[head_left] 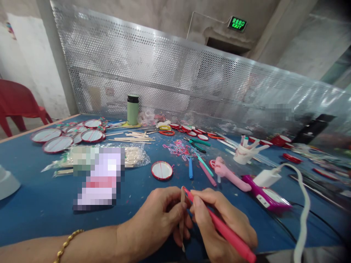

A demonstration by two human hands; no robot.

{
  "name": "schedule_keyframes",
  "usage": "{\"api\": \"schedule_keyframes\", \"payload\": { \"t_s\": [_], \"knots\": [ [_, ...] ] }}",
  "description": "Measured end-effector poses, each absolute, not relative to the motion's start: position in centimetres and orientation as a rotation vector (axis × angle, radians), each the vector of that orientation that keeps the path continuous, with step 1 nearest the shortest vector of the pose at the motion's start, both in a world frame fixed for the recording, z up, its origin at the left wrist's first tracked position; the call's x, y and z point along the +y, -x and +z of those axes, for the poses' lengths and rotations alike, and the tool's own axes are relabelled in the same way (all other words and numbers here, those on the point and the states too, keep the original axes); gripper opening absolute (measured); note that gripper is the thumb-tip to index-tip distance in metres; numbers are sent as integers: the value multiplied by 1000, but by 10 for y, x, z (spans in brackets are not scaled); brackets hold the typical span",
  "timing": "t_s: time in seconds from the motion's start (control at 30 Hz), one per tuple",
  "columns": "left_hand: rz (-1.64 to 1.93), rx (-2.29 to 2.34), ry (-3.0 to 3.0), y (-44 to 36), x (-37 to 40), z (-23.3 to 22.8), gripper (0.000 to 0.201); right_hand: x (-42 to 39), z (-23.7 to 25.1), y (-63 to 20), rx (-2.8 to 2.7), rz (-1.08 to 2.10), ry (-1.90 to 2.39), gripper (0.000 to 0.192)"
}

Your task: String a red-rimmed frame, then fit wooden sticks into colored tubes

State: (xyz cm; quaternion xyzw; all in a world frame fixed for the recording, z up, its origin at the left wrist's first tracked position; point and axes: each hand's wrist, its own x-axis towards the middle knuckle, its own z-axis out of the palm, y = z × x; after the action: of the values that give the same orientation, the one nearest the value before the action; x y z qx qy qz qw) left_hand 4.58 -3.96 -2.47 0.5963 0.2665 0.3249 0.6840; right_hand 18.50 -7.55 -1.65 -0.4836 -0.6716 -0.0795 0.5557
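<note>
My left hand (157, 215) pinches a thin wooden stick (182, 221), held nearly upright above the table's near edge. In my right hand (227, 219) is a red marker pen (223, 226), its tip touching or very close to the stick's upper end. Just beyond the hands lies a round white disc with a red rim (162, 170) and a line across it. A blue marker (191, 168), a pink marker (207, 173) and a teal pen (205, 164) lie on the tabletop ahead of my right hand.
Bagged wooden sticks (137, 156) and a blurred-out phone-like object lie left. Red-rimmed discs (57, 144) pile up behind. Colourful small clips (179, 149), green-handled pliers (196, 144) and a green bottle (133, 111) stand farther back. Right are a pink glue gun (233, 175), white charger (267, 178) and cable.
</note>
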Motion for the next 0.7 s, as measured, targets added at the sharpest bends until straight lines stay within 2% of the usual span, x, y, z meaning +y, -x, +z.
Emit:
{"api": "schedule_keyframes", "payload": {
  "t_s": [0.7],
  "knots": [
    [729,603,-1364,-46,-38,-26,31,-76,-20,-185,-1586,-217,1164,13]
  ]
}}
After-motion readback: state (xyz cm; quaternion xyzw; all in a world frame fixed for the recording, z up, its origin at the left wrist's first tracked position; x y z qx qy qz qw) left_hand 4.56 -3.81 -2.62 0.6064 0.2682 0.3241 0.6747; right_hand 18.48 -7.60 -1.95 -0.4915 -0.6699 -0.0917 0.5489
